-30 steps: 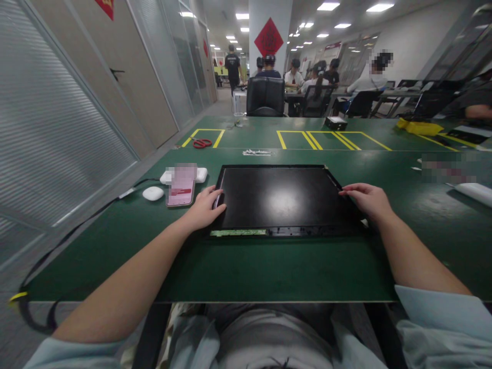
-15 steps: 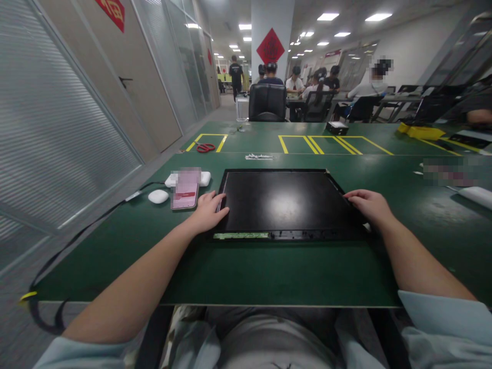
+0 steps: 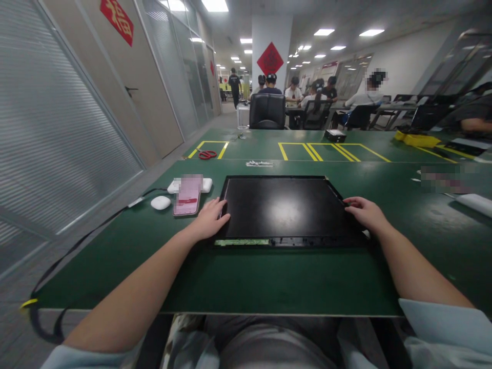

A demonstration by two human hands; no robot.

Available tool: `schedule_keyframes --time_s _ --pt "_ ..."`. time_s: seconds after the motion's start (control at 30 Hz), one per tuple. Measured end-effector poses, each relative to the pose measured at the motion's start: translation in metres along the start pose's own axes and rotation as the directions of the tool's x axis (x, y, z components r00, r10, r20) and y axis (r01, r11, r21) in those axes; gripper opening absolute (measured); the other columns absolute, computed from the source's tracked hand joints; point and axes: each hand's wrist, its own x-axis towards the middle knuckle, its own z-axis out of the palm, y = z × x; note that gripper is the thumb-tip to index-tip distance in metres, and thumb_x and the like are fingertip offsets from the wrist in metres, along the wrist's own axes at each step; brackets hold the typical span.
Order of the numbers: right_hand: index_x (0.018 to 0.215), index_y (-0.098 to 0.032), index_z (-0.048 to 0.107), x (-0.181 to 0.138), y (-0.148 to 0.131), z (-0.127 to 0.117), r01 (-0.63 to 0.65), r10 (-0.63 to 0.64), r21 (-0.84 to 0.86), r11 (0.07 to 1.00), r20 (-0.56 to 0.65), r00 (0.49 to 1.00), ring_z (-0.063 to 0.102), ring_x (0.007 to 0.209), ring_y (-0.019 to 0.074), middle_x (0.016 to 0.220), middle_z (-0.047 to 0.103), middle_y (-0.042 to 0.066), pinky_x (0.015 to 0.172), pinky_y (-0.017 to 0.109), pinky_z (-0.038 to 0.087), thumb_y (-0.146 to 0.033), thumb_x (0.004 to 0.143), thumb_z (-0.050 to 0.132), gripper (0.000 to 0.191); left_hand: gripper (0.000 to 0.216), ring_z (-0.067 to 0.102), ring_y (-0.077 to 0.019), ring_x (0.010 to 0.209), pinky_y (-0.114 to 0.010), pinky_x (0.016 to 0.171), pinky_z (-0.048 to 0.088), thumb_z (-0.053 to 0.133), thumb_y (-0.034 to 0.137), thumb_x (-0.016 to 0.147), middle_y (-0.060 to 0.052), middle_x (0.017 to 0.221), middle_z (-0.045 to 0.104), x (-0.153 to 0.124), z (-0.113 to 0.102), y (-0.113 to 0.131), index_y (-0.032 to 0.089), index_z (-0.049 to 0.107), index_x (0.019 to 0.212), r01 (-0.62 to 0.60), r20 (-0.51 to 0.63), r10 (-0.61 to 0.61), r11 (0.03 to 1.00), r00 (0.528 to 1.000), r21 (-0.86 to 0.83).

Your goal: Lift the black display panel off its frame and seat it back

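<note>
A black flat display panel [image 3: 284, 207] lies on the green table [image 3: 284, 282] in front of me, its dark face upward and reflecting a light. Along its near edge runs a narrow strip with a green circuit board [image 3: 242, 242] on the left part. My left hand [image 3: 211, 218] grips the panel's left edge, thumb over the near-left side and fingers along the frame. At the right edge, my right hand [image 3: 365, 212] holds the frame between thumb and fingers. A small white piece shows under the right hand; I cannot tell what it is.
Left of the panel are a pink-screened phone [image 3: 188, 197], a white rounded case [image 3: 160, 203] and a black cable [image 3: 84, 238]. Red-handled scissors [image 3: 207, 154], small white scraps [image 3: 259, 164], a black box [image 3: 335, 136] and a yellow tray [image 3: 417, 139] lie farther back. People sit beyond.
The camera has tilted up slightly, so everything sits a little lower in the picture. Both hands remain at the panel's sides, and the panel has not visibly moved on the table.
</note>
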Motion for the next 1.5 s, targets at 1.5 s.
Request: schedule_keyframes --time_s 1.5 --pt "0.099 -0.021 0.081 0.0 0.0 0.001 -0.008 0.009 -0.048 0.999 0.021 1.0 0.06 0.068 0.0185 0.079 0.07 0.004 0.063 0.031 0.044 -0.028 0.07 0.067 0.032 0.046 0.058 -0.0328 0.136 -0.048 0.119 0.04 0.063 0.016 0.078 -0.006 0.14 0.069 0.0 -0.009 0.007 0.025 0.073 0.122 0.166 -0.061 -0.22 0.866 0.974 -0.471"
